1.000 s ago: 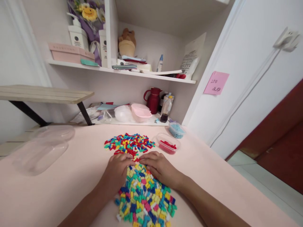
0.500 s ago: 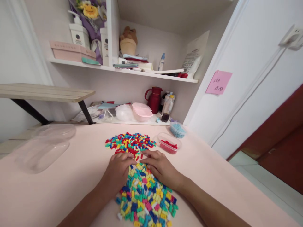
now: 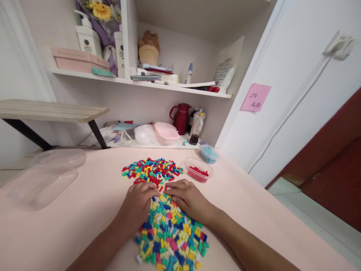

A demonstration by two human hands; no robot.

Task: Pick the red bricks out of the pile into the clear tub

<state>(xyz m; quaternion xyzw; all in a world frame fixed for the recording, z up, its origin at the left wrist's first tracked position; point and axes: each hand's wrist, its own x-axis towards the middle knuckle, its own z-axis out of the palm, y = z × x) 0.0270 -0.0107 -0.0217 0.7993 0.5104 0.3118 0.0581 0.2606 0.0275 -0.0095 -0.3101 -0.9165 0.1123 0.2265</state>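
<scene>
Left hand (image 3: 138, 201) and right hand (image 3: 191, 201) are resting low over the pale pink bench (image 3: 93, 210), between two heaps. The far heap of small red, blue, green and yellow plastic bricks (image 3: 152, 168) is lying just beyond the fingertips; the near heap of yellow, green, blue and pink plastic bricks (image 3: 172, 237) is spreading out between the forearms.

Grip, both sides: fingers are reaching forward, loosely bent, tips facing across a narrow gap. Undersides are hiding — can't tell whether either is pinching a brick. A single red plastic brick (image 3: 166, 187) is lying by the right fingertips.

Main risk: heaps mixing. Only a thin strip is separating them, so a sideways sweep could be dragging bricks across. Second: the right wrist and left thumb side are sitting against the near heap's edges, so a careless pull-back could be scattering strays.

The clear plastic tub of red bricks (image 3: 211, 170) is standing open to the right of the far heap — a wide right elbow or hand swing could be knocking it and spilling reds.
</scene>
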